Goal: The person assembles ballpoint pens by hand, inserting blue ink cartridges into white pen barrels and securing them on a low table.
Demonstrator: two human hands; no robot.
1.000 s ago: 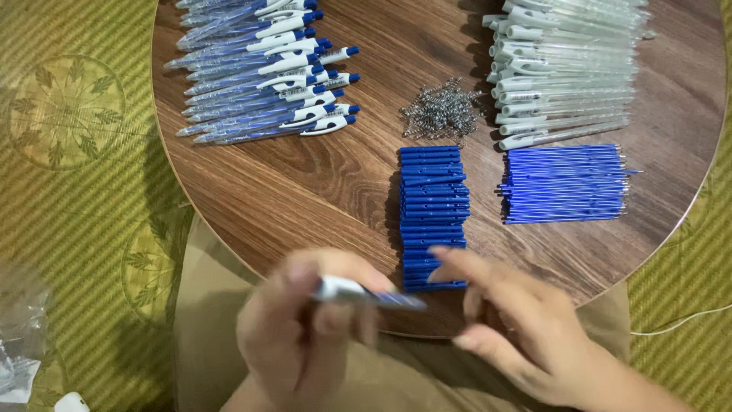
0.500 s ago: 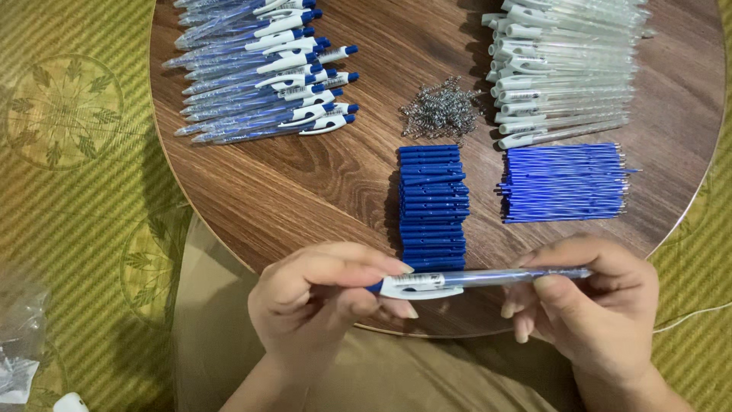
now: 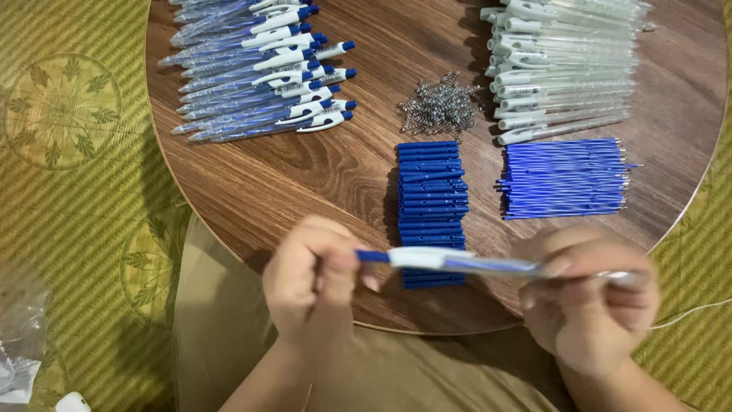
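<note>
A blue and white pen is held level between both hands, just above the near edge of the round wooden table. My left hand pinches its blue button end. My right hand grips the clear tip end and is blurred. Right behind the pen lies a stack of short blue plastic parts.
Finished blue and white pens lie in a pile at the far left. Small metal springs sit in the middle, clear pen barrels at the far right, blue refills below them. A plastic bag lies on the green mat.
The pen went from a blur in my left hand to being held level by both hands. It now sits slightly lower, and a blue button sticks out at its left end.
</note>
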